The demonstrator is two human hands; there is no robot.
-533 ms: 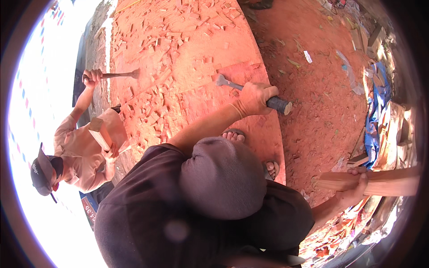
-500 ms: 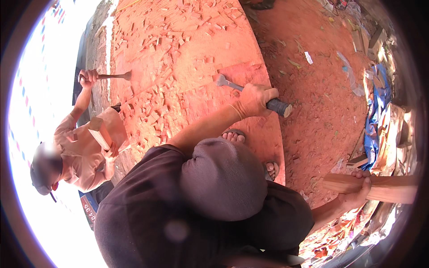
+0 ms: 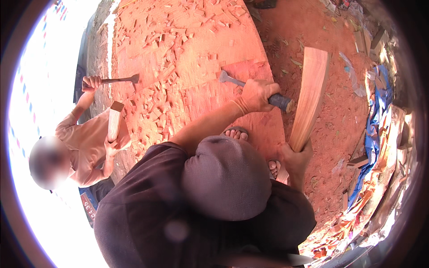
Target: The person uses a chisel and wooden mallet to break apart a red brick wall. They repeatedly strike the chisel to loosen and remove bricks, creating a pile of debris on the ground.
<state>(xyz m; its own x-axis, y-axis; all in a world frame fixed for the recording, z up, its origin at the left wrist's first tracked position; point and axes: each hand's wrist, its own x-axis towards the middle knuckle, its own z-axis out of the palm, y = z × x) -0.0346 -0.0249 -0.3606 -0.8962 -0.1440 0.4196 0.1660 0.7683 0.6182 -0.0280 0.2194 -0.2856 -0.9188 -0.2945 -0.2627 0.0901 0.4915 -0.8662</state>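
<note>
My left hand (image 3: pixel 258 95) is closed around the black-wrapped handle of a hatchet-like tool (image 3: pixel 232 80). The tool's flared metal head points left over the reddish board. To the right, my right hand (image 3: pixel 298 159) grips the lower end of a squared wooden block (image 3: pixel 311 91), which stands up from the fist, leaning slightly right. Tool and block are apart. Toes of two sandalled feet (image 3: pixel 236 133) show below the hands, beyond a rounded grey cloth shape (image 3: pixel 228 178).
At left, a co-worker (image 3: pixel 89 154) holds a similar tool (image 3: pixel 118 81) and a wood piece (image 3: pixel 115 123). Wood chips (image 3: pixel 156 114) litter the board (image 3: pixel 210 102). Blue plastic sheeting (image 3: pixel 373 129) and scrap wood lie along the right side, past reddish ground (image 3: pixel 335 147).
My right hand has swung the wooden block in from the far right and turned it upright. My left hand barely moved with the tool. The co-worker's wood piece has tilted.
</note>
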